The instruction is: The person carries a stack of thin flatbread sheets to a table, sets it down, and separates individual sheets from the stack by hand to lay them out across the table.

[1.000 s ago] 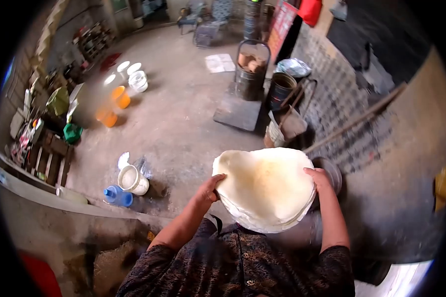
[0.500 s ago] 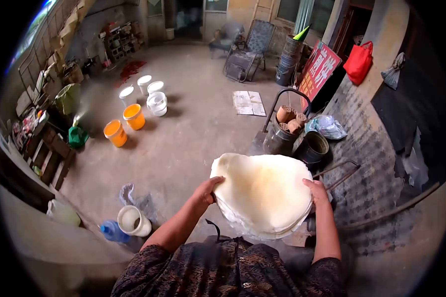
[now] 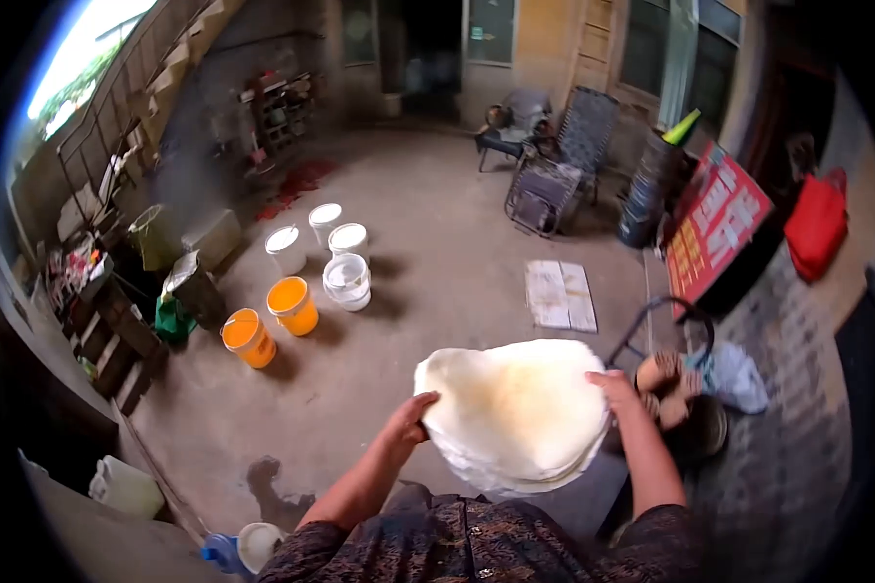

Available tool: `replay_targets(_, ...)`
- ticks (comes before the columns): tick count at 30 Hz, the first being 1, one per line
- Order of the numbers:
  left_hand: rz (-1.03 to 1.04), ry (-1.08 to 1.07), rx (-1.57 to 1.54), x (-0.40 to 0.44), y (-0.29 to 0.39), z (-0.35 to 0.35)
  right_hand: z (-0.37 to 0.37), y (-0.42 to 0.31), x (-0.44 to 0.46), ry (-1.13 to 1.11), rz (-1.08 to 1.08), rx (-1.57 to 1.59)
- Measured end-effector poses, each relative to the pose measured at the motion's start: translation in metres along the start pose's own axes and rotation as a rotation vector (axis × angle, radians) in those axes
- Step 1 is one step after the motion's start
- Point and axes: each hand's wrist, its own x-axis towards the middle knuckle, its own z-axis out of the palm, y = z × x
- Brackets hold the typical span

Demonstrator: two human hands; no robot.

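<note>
Between my two hands is a stack of flatbreads [image 3: 515, 408], large, thin, round and cream-coloured, with a browned patch in the middle of the top sheet. My left hand [image 3: 410, 418] is closed on the stack's left edge, thumb on top. At the right edge, my right hand [image 3: 616, 391] grips it the same way. The fingers beneath are hidden. Held at waist height above the floor, the stack dips in the centre and its lower layers show ragged edges.
Ahead on the left stand orange buckets [image 3: 293, 305] and several white buckets [image 3: 347, 283]. A flattened cardboard sheet [image 3: 561, 295] lies on the floor. To the right are a trolley handle [image 3: 656, 309], clay-coloured cylinders [image 3: 659, 371] and a red sign [image 3: 715, 233]. Folding chairs [image 3: 554, 180] stand farther back.
The view has tilted up and swung left, so the buckets and chairs appear lower and farther right. Both hands still hold the flatbreads, which have come nearer the cardboard in view.
</note>
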Motion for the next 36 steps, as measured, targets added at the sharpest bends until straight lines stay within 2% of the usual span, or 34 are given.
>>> replay_targets(2,0.045,-0.007,-0.054,0.032,0.051,-0.014,0.040,-0.021,0.076,-0.029,0.033,-0.070)
replay_targets(3,0.076,0.068,-0.035,0.042,0.081,-0.010,0.063,-0.039,0.108,-0.081,0.031,-0.057)
replay_targets(5,0.087,0.131,-0.014,0.089,0.136,-0.021,0.100,-0.062,0.153,-0.166,0.055,-0.033)
replay_targets(6,0.077,0.159,-0.011,0.100,0.151,-0.026,0.111,-0.055,0.163,-0.138,0.059,-0.012)
replay_targets(7,0.196,0.102,-0.027,0.123,0.170,-0.021,0.121,-0.065,0.197,-0.110,0.025,0.004)
replay_targets(9,0.145,0.026,-0.026,0.171,0.216,-0.008,0.131,-0.100,0.250,-0.055,-0.061,-0.063)
replay_targets(10,0.089,-0.007,-0.039,0.194,0.235,-0.004,0.127,-0.110,0.269,-0.036,-0.004,-0.058)
replay_targets(11,0.067,0.052,-0.010,0.220,0.253,0.002,0.125,-0.121,0.292,-0.025,0.046,-0.037)
replay_targets(12,0.091,0.053,0.018,0.236,0.272,0.018,0.129,-0.135,0.315,-0.021,0.088,-0.019)
replay_targets(15,0.090,0.100,0.058,0.295,0.321,0.049,0.133,-0.169,0.370,0.052,0.040,-0.028)
replay_targets(17,0.054,0.024,0.028,0.358,0.357,0.058,0.128,-0.188,0.436,0.089,0.062,-0.093)
replay_targets(20,-0.067,-0.026,-0.017,0.411,0.403,0.074,0.129,-0.214,0.536,0.006,0.107,-0.157)
replay_targets(21,0.091,0.045,-0.014,0.435,0.416,0.079,0.142,-0.224,0.571,0.058,0.011,-0.130)
replay_targets(22,0.115,0.033,-0.024,0.446,0.439,0.089,0.153,-0.238,0.602,0.006,0.085,-0.115)
replay_targets(24,0.077,0.248,0.026,0.462,0.487,0.102,0.176,-0.259,0.656,-0.141,0.144,-0.008)
replay_targets(25,0.194,0.143,-0.017,0.465,0.508,0.104,0.191,-0.269,0.683,-0.111,0.106,-0.035)
replay_targets(28,0.089,0.161,-0.090,0.519,0.568,0.074,0.240,-0.290,0.752,-0.097,0.084,-0.058)
replay_targets(33,0.211,0.159,-0.061,0.610,0.666,0.060,0.308,-0.356,0.867,-0.217,0.135,-0.096)
replay_targets(34,0.244,0.120,-0.058,0.631,0.689,0.061,0.315,-0.353,0.886,-0.179,0.129,-0.098)
replay_targets(36,0.174,0.177,-0.034,0.666,0.741,0.081,0.323,-0.369,0.938,-0.098,0.075,-0.138)
